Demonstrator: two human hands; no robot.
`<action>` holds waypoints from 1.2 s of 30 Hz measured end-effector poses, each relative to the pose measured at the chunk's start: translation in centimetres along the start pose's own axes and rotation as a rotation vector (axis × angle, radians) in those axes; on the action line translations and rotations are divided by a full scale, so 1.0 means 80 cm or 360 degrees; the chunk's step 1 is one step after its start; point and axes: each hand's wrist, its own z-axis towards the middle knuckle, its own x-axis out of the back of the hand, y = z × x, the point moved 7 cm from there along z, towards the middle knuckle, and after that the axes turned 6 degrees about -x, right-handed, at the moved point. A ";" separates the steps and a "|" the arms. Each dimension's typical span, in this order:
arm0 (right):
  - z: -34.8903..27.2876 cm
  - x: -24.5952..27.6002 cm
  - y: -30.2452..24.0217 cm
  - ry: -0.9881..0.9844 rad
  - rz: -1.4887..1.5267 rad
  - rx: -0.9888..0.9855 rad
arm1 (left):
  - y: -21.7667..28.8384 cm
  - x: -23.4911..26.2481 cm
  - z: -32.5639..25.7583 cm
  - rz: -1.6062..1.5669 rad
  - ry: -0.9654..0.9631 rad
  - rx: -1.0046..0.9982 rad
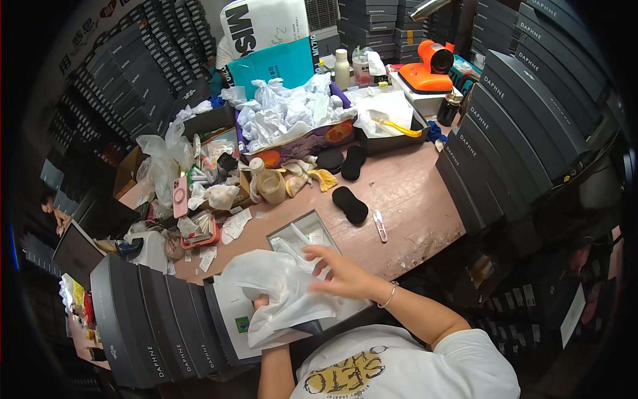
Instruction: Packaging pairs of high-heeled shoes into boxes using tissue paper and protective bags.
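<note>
A thin white wrapping sheet (pixel 282 286), crumpled and partly see-through, lies over my left hand (pixel 262 303). Some fingers of that hand show at the sheet's edge, closed on it; the rest are hidden beneath. My right hand (pixel 340 274) hovers just right of the sheet, its fingers bent and apart with nothing between them. Under both hands is an open grey shoebox (pixel 274 236), with white paper and a small label inside at its far end. A white-lined box part (pixel 232 307) with a green sticker sits to the left. Something dark shows below the sheet; its kind is unclear.
Stacked dark shoeboxes (pixel 156 326) stand at left, and more boxes (pixel 498 133) rise at right. Across the pink table (pixel 412 239) are small scissors (pixel 379 226), black pads (pixel 350 205), a bottle (pixel 270 185), a carton of crumpled paper (pixel 306 143) and an orange device (pixel 425 70).
</note>
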 end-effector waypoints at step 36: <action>0.010 0.027 0.008 -0.0216 -0.0618 -0.0113 | 0.230 0.065 -0.015 -0.0296 0.0652 -0.1303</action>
